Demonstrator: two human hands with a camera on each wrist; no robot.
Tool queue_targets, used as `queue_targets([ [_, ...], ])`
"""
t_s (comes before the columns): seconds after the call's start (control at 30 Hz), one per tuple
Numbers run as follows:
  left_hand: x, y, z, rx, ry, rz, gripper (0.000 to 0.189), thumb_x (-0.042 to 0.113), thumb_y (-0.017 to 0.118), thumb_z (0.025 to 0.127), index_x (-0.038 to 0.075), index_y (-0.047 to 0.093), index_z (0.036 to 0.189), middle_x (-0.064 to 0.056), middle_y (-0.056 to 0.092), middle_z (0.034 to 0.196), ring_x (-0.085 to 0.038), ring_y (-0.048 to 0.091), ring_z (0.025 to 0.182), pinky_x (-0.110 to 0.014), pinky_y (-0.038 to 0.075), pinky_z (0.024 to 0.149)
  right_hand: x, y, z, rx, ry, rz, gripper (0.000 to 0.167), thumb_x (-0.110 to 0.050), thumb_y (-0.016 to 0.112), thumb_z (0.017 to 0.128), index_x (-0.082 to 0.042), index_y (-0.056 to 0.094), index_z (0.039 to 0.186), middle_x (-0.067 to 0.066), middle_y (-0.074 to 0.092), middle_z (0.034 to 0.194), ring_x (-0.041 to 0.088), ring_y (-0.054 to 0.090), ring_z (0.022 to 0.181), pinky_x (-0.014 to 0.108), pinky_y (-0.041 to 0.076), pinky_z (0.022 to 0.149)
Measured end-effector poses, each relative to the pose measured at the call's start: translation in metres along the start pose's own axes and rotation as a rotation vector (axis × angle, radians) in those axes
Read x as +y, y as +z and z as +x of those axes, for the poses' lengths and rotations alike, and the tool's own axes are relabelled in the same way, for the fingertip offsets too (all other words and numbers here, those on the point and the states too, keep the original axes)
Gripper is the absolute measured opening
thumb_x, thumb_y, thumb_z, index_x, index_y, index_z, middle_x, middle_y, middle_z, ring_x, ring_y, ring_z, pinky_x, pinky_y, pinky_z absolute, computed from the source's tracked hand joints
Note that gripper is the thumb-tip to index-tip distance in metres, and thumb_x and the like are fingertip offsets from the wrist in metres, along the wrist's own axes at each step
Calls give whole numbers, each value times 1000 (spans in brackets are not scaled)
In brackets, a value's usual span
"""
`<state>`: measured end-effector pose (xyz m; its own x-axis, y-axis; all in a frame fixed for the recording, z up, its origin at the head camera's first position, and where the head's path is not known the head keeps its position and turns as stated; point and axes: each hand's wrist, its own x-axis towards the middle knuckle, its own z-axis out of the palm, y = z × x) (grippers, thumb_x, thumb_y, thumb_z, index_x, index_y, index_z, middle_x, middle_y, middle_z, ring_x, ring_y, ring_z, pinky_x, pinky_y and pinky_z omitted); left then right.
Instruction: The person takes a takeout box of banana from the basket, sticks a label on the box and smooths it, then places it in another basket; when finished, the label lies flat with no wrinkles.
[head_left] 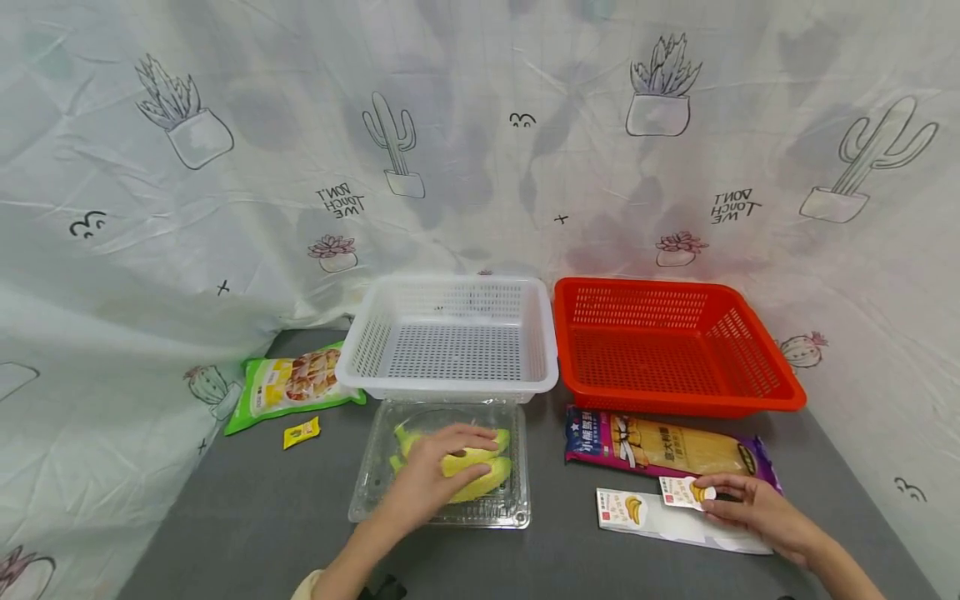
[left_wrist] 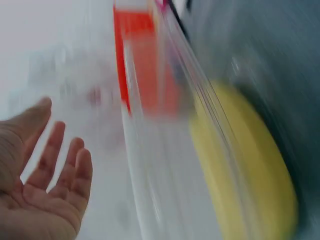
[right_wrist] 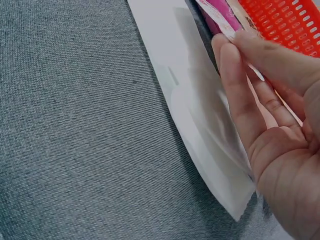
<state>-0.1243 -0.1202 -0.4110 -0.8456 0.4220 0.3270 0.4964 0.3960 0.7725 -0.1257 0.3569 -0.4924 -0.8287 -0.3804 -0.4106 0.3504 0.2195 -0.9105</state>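
My left hand [head_left: 429,477] hovers over a clear plastic clamshell box [head_left: 521,492], fingers loosely spread and thumb apart. Inside the box lie yellow bananas [head_left: 483,483], partly hidden by that hand. In the left wrist view the hand [left_wrist: 47,195] holds nothing, with the blurred box wall and a banana [left_wrist: 250,165] beside it. Between thumb and fingertips, my right hand [head_left: 753,506] pinches a small sticker [head_left: 677,492] printed with bananas. Below it lies a white strip of backing paper [head_left: 675,527], with another banana sticker [head_left: 624,509] at its left end.
A white basket [head_left: 450,386] and a red basket [head_left: 675,402] stand side by side at the back. A spaghetti pack [head_left: 667,443] lies before the red one. On the left are a green-edged food bag [head_left: 296,383] and a small yellow packet [head_left: 302,432]. Printed cloth hangs behind.
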Motion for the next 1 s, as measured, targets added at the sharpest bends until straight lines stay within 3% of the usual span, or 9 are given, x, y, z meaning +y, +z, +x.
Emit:
queue_targets([
  [0.1,-21,-29,-24,96,6,84,37,9,79,77,19,71,111,3,64,121,-20,58,112,-41,51,85,2,2,0,46,-10,-103,24,-13,62,94,-11,66,118,-20,57,108,2,55,87,24,51,75],
  [0.17,-32,-46,-40,122,-31,145,41,10,81,75,20,70,113,3,60,127,-24,53,118,-48,47,89,3,3,0,63,-18,-130,27,-13,62,94,-5,64,120,-21,58,108,1,55,87,23,50,74],
  [0.27,-47,-65,-59,100,-116,187,48,16,83,72,17,68,118,-1,51,138,-33,42,126,-60,38,92,3,5,-1,85,-16,-153,32,-14,64,93,1,61,121,-17,60,108,3,56,86,24,50,74],
  [0.33,-57,-73,-67,57,-172,155,54,19,83,71,13,66,122,-5,44,144,-39,36,130,-65,36,92,2,6,-2,95,-6,-165,35,-15,65,92,1,60,122,-14,61,108,4,56,86,25,50,74],
  [0.47,-72,-79,-75,-24,-252,42,58,19,83,71,9,64,125,-10,32,152,-46,30,134,-62,39,94,-7,9,0,53,-13,-163,33,-15,64,93,-4,61,124,-10,62,109,6,58,87,25,50,75],
  [0.63,-82,-81,-80,-49,-289,-32,58,14,83,70,6,64,124,-11,27,156,-44,30,135,-50,45,92,-27,10,11,-147,-115,-52,30,-5,57,95,-14,62,123,-8,62,108,8,59,91,30,52,79],
  [0.73,-85,-81,-81,-47,-290,-32,61,13,84,67,5,65,124,-10,27,156,-40,30,135,-47,45,92,-42,12,19,-250,-151,3,34,1,53,96,-15,61,124,-7,62,107,7,60,94,33,53,82],
  [1.0,-88,-79,-78,-49,-255,-13,59,12,85,65,4,67,121,-12,28,154,-39,34,133,-46,47,90,-88,29,53,-403,-158,-4,31,5,55,93,-7,61,121,2,62,111,13,59,95,33,52,85],
])
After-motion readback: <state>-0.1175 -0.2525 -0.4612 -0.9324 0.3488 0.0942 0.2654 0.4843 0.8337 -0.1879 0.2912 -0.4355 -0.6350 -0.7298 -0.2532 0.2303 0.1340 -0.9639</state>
